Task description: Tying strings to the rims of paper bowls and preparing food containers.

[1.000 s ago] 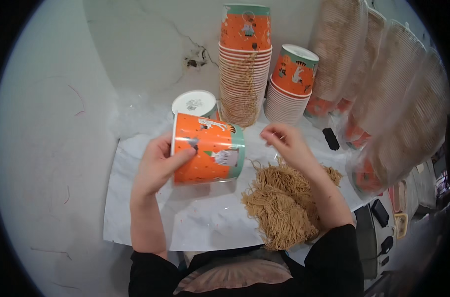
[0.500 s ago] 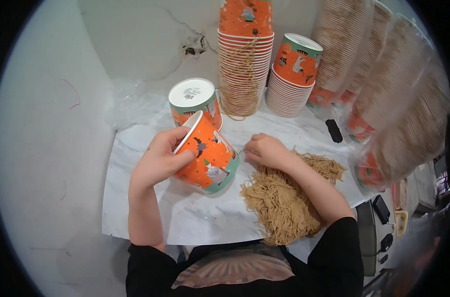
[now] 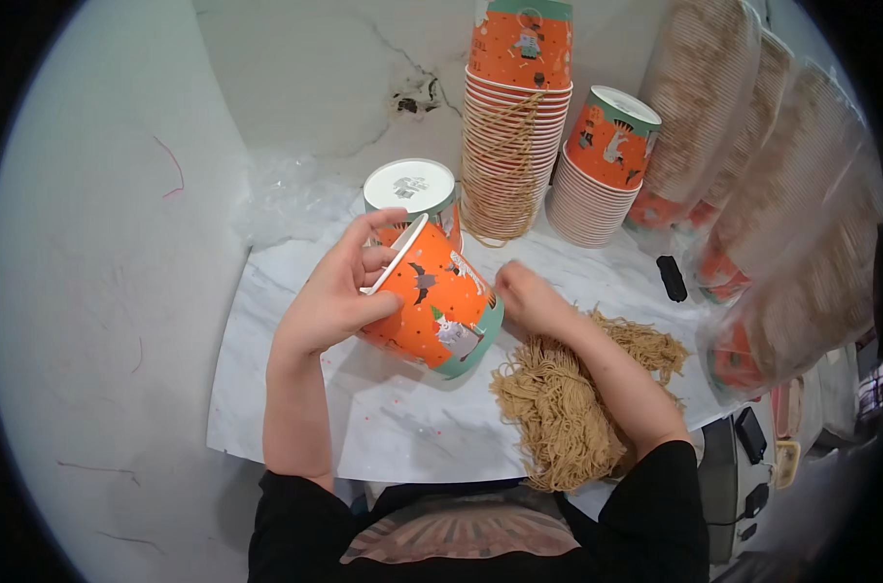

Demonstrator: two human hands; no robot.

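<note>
Nearest: tan strands [image 3: 563,413] in a loose heap on a white marbled sheet [image 3: 402,447]. Next: orange cup [image 3: 436,301], held between the hands, mouth to the upper left, green base to the lower right. Left hand [image 3: 330,296] gripping the rim side, thumb pressed to the outer wall, some fingers at the mouth, one stretched above the rim. Right hand [image 3: 534,301] just beside the base, fingers curled together; cannot tell whether pinching anything. Changed over the last second: tilt of the cup, from nearly level to base-down; place of the right hand, from raised and apart to low beside the base. By judgement, a cup in mid-handling, not yet settled. Farther: upturned cup [image 3: 409,185], with dark print on a white base, too small to read. Beyond: tall cup stack [image 3: 490,117], with partial lettering near the top; shorter cup stack [image 3: 602,165]; bagged cups [image 3: 791,194]. Brand: none discernible.
</note>
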